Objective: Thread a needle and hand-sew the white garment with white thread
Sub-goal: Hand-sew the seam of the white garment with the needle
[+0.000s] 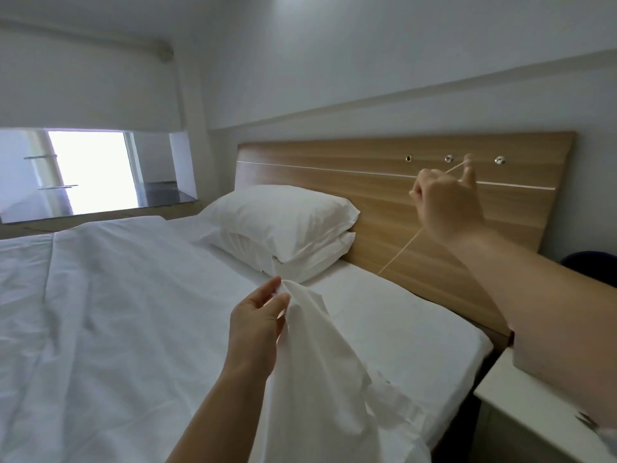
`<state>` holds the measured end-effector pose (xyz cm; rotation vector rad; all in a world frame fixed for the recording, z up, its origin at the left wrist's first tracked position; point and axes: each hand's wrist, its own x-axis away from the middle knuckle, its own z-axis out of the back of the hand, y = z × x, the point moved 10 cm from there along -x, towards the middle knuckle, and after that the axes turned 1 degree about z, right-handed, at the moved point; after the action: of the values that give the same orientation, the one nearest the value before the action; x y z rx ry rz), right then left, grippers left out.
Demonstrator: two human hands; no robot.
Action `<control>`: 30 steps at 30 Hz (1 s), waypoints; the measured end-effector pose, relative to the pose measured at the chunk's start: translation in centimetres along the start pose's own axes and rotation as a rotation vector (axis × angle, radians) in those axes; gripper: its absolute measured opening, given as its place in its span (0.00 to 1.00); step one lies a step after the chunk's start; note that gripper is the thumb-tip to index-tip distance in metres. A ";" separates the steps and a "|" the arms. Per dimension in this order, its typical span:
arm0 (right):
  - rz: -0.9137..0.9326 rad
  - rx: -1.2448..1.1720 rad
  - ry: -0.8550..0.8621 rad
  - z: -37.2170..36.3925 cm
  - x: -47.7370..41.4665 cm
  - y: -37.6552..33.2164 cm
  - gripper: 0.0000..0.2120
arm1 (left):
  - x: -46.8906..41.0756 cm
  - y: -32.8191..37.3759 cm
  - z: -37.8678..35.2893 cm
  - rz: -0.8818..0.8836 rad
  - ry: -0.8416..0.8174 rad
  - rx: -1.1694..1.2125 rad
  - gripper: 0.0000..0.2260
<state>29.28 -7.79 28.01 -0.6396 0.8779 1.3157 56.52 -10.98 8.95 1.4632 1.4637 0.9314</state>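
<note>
The left hand (258, 317) pinches the white garment (317, 379) and the right hand (447, 202) grips the taut thread (400, 251) high; a harder pull could snap it or pucker the cloth.

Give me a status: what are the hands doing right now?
Left hand pinching white garment above bed. Right hand raised, pulling thread taut. Needle not discernible. Nothing blocks the thread.

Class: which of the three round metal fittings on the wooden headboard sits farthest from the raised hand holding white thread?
The leftmost round metal fitting; the other two flank the fingertips of the right hand.
</note>
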 end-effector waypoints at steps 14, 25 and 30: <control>-0.020 0.535 -0.457 -6.6 4.6 5.4 0.09 | -0.1 0.4 0.4 -0.023 0.021 -0.015 0.16; -0.280 -0.616 -0.881 -10.8 12.0 -2.2 0.10 | 1.1 -0.6 -1.9 -0.019 -0.032 -0.162 0.14; -0.296 -0.849 -0.926 -8.8 12.7 -5.0 0.15 | 1.4 -1.2 -2.0 0.013 -0.093 -0.201 0.13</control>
<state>32.94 -8.87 12.21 -0.6528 -0.5490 1.4666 54.31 -9.51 8.49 1.3509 1.2571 0.9759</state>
